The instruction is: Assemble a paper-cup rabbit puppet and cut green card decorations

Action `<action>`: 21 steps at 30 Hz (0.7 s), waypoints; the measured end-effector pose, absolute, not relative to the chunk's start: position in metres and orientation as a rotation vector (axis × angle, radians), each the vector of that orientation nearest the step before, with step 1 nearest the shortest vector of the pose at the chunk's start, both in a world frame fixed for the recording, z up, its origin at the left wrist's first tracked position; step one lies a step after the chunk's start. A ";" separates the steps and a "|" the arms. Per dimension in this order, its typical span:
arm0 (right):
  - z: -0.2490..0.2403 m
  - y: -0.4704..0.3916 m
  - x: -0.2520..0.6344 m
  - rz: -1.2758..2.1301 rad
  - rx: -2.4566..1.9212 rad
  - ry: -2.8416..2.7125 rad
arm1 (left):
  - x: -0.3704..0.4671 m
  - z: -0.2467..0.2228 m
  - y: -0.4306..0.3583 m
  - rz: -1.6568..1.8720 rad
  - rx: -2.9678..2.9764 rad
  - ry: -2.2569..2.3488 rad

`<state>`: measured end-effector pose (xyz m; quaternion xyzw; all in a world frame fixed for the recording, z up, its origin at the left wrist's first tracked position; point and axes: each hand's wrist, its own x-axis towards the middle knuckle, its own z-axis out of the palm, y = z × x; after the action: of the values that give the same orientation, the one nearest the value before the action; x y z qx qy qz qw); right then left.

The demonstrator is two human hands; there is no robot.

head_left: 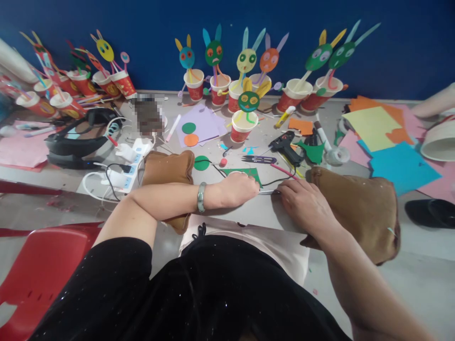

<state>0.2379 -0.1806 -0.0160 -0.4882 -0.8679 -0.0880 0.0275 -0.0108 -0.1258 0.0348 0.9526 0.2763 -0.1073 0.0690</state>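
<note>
My left hand point(239, 189) is closed near the table's front edge, over a green paper piece point(249, 175). A thin metallic item point(268, 192) spans the gap between it and my right hand point(302, 201), whose fingers are bent together around its dark end. What the item is cannot be made out. Just beyond my hands lie purple-handled snips point(259, 159), a red round piece point(223, 162) and a green paper circle point(202, 163). A black glue gun point(287, 148) rests behind my right hand, its cord running past both hands.
Paper cups point(244, 127) with paper-faced figures line the back by the blue wall. Coloured paper point(401, 166) lies right. A power strip point(133, 166) and black headset point(80, 142) are left. Brown cushions point(168, 170) flank my arms. Another person's arm point(435, 102) shows far right.
</note>
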 end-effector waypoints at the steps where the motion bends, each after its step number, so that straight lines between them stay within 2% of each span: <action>1: -0.016 -0.181 0.239 -0.273 -1.500 -2.686 | -0.011 0.035 -0.126 -0.329 2.870 0.833; 12: -0.017 -0.181 0.238 -0.291 -1.524 -2.689 | -0.011 0.023 -0.116 -0.250 2.940 0.847; 21: -0.016 -0.186 0.241 -0.181 -1.509 -2.630 | -0.010 0.020 -0.115 -0.224 2.955 0.763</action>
<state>0.2411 -0.1865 -0.0157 -0.4960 -0.8647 -0.0596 0.0521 -0.0104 -0.1155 0.0196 0.9648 0.2492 -0.0733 0.0407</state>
